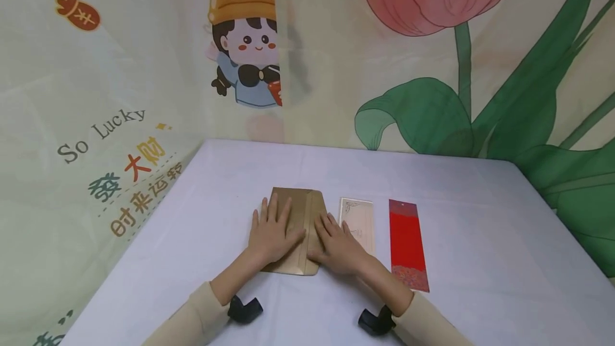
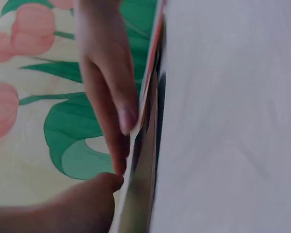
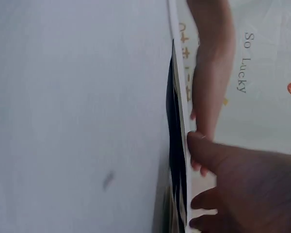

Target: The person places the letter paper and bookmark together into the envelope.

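A brown paper envelope (image 1: 297, 204) lies flat on the white table, with a lengthwise fold along its right side. My left hand (image 1: 273, 236) rests on its left part, fingers spread and straight. Over the right edge lies my right hand (image 1: 341, 250), its fingers extended onto the folded strip. Both wrist views look along the tabletop. In the left one, the envelope's edge (image 2: 140, 199) appears side-on and slightly raised, with the right hand (image 2: 109, 73) above it. The right wrist view shows the right thumb and fingers (image 3: 208, 150) along a thin edge.
Right of the envelope lies a pale printed card (image 1: 360, 220), partly covered by the right hand. Farther right is a long red paper strip (image 1: 406, 236) with a patterned lower end. Printed cloth (image 1: 317, 57) hangs behind the white table (image 1: 480, 228).
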Demonstrator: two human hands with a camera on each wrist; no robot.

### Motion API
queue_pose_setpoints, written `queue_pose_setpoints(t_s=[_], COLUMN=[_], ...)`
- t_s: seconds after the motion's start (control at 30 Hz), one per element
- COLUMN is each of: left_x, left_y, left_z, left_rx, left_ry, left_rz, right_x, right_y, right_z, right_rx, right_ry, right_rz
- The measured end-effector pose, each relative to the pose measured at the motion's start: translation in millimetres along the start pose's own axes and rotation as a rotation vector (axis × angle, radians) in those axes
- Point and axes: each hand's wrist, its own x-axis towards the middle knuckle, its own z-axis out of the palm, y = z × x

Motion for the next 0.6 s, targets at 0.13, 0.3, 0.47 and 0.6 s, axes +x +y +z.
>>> queue_pose_setpoints(t_s=[0.13, 0.3, 0.47, 0.6], left_x=[0.4, 2.7, 2.4, 0.2], left_y=[-3.8, -4.4, -3.6, -4.1], left_z=[13.1, 16.0, 16.7, 17.8], left_rx=[0.041, 0.038, 0.026, 0.037], left_ry=[-0.050, -0.056, -0.066, -0.052], left_rz=[0.011, 0.001, -0.009, -0.006], right_x=[0, 1, 0, -1], right_y=[2, 5, 6, 5], right_z=[6, 6, 7, 9], right_rx=[-0.032, -0.069, -0.065, -0.044], right_ry=[-0.046, -0.032, -0.031, -0.026], right_rz=[0.000, -0.014, -0.016, -0.022])
